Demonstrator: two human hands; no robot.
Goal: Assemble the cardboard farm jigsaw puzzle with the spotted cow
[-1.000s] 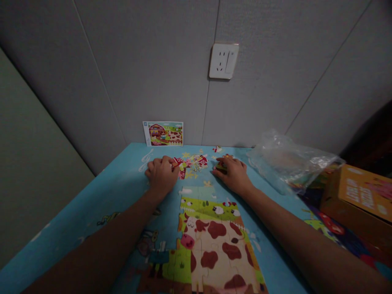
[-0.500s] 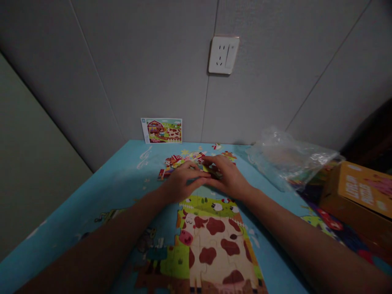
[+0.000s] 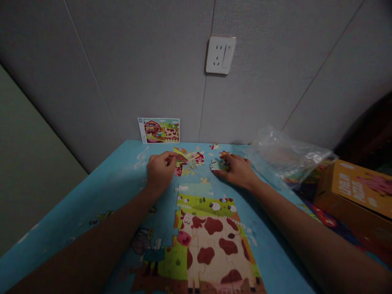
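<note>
My left hand (image 3: 161,169) is closed, pinching puzzle pieces (image 3: 181,156) coloured green and brown. Right of it, my right hand (image 3: 236,169) is curled with thumb and fingers around a pale puzzle piece (image 3: 218,165); its fingers partly cover that piece. Loose puzzle pieces (image 3: 197,158), one with a red barn, lie between the hands. Below them on the blue tabletop sits a joined part of the jigsaw puzzle (image 3: 214,241), showing a spotted cow, sheep and grass. Its top row is pale blue.
A picture card (image 3: 161,130) leans against the grey wall, which carries a socket (image 3: 220,55). A clear plastic bag (image 3: 284,155) and an orange puzzle box (image 3: 358,192) are at the right. The blue table (image 3: 101,183) has printed figures.
My hands were together above the loose pieces and have parted, left hand to the left, right hand to the right. Pale blue pieces at the puzzle's top now show fully.
</note>
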